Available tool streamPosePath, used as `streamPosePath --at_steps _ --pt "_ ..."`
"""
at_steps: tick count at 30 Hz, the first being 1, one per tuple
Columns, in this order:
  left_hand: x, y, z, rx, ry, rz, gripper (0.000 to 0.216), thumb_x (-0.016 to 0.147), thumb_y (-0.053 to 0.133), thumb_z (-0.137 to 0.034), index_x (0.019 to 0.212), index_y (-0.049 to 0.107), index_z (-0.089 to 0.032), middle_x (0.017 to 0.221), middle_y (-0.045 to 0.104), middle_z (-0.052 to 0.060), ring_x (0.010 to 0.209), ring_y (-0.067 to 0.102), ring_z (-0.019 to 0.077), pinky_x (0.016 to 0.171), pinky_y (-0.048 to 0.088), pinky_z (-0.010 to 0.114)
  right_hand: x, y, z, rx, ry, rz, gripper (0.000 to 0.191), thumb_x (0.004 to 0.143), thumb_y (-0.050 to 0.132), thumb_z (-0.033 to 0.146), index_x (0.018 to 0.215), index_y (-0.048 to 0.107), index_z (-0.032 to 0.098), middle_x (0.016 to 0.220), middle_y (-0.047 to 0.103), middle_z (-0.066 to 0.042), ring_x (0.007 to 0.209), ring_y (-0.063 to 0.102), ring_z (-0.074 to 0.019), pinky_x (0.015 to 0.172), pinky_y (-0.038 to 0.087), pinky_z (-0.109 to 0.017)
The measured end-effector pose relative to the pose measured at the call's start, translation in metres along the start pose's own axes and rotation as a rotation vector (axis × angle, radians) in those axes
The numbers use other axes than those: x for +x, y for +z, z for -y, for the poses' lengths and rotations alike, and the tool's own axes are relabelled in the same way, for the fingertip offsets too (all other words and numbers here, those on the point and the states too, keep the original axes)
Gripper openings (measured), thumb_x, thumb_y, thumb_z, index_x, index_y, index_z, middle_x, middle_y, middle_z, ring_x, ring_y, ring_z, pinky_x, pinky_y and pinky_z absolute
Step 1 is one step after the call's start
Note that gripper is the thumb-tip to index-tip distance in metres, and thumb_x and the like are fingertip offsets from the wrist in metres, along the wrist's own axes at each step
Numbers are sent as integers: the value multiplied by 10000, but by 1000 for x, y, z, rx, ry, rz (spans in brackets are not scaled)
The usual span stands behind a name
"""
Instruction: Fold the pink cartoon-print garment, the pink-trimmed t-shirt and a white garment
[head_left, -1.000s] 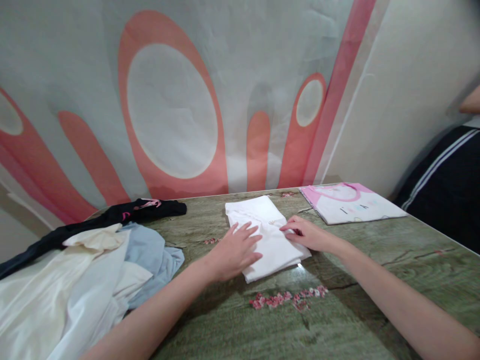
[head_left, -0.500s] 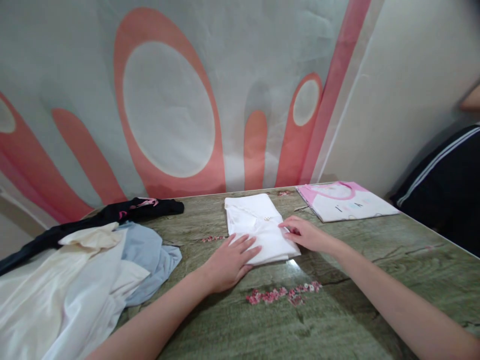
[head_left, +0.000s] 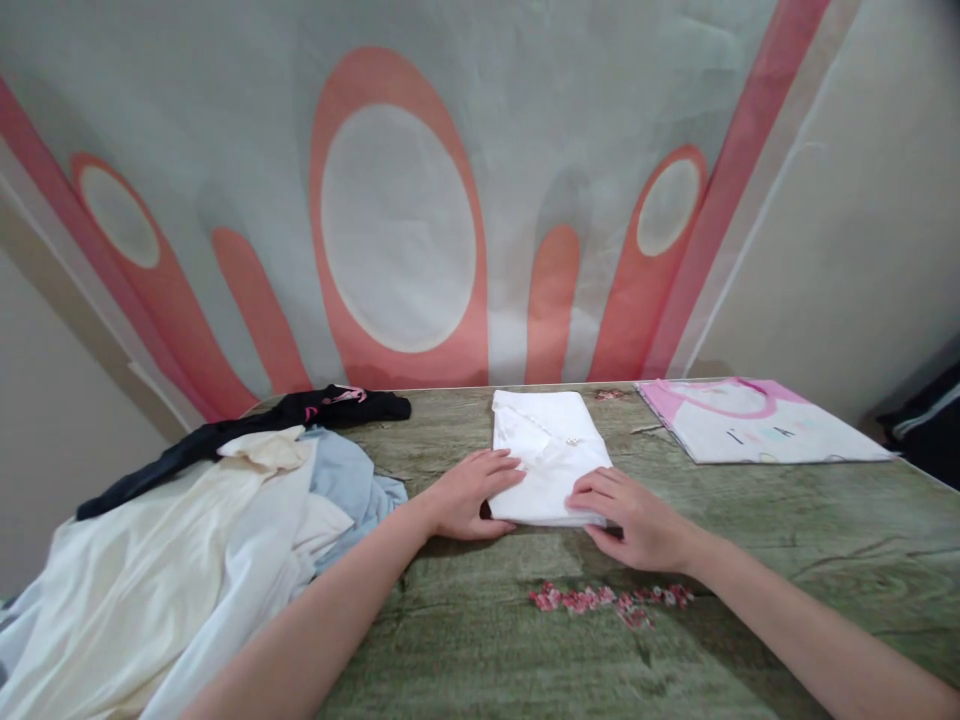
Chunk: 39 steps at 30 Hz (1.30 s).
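A folded white garment (head_left: 546, 445) lies on the green marbled table (head_left: 787, 540), near its far edge. My left hand (head_left: 466, 492) grips the garment's near left corner, thumb under the edge and fingers on top. My right hand (head_left: 634, 518) clasps the near right corner the same way, its fingers curled over the fold. Both hands sit at the garment's near edge.
A heap of unfolded clothes (head_left: 187, 550), cream, pale blue and black (head_left: 300, 415), covers the table's left side. A folded pink and white shirt (head_left: 757, 432) lies at the far right. Pink flower print (head_left: 607, 600) marks the table in front of my hands. A patterned wall stands behind.
My hands slid from the top of the white garment to its near corners and took hold of the edge. The camera view swung to the left.
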<state>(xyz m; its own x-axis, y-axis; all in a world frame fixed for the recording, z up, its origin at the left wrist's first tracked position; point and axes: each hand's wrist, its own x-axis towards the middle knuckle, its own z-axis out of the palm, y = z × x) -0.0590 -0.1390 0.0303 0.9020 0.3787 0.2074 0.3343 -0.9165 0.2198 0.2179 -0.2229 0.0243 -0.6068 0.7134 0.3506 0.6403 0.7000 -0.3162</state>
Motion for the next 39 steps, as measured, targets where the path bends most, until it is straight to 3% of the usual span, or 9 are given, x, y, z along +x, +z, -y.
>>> streamPosePath --at_steps 3,8,10,13,17,25,32,39 --pt "-2 0 -1 -21 8 -5 701 719 607 -409 1341 359 -203 1376 373 107 1282 296 266 1069 191 420 -1 2 -2 -17 -9 0 397 687 514 69 1053 592 201 997 583 -85 934 509 -217 832 404 -381" --pt "-3 0 -1 -82 5 -18 805 690 617 -565 1344 345 -182 1392 345 119 1296 265 272 1075 192 418 2 1 -1 -25 -8 18 393 692 530 96 1069 574 199 1009 577 -89 933 508 -221 828 407 -384" --pt "-4 2 2 -116 -67 -61 682 792 518 -539 1343 340 -179 1408 320 107 1308 246 241 1079 200 404 3 1 0 -18 -11 24 353 722 552 162 1072 570 202 1012 574 -95 931 509 -226 823 412 -390" --pt "-3 7 8 -180 -250 -168 428 940 285 -368 1312 374 -175 1385 360 88 1290 288 173 1075 239 364 4 3 1 -15 -6 2 324 740 570 227 1063 567 201 1011 574 -104 927 511 -234 810 422 -394" --pt "-2 12 13 -219 -369 -241 379 951 254 -319 1244 438 -165 1278 475 90 1194 416 165 1033 318 339 4 8 -1 -36 -3 -14 315 747 524 155 1054 567 213 995 585 -100 910 521 -229 793 434 -396" --pt "0 11 6 -93 -312 -231 312 938 310 -294 1097 553 -181 1167 516 78 1091 468 178 978 364 340 2 13 -11 -74 -14 8 430 692 440 21 1058 562 210 1006 584 -90 913 517 -220 802 422 -396" --pt "2 3 -4 -42 -226 -191 283 926 338 -294 916 594 -174 1156 522 85 1135 427 197 986 333 355 0 12 -26 -150 88 -40 374 710 382 -5 972 564 191 1012 593 -88 955 511 -228 847 380 -409" --pt "6 -1 -34 -93 -73 -23 292 928 341 -342 1105 544 -229 1166 561 48 1110 481 175 1015 269 358 -16 20 -82 -201 271 -200 280 727 378 49 862 565 208 1034 616 -72 1015 516 -234 876 362 -434"
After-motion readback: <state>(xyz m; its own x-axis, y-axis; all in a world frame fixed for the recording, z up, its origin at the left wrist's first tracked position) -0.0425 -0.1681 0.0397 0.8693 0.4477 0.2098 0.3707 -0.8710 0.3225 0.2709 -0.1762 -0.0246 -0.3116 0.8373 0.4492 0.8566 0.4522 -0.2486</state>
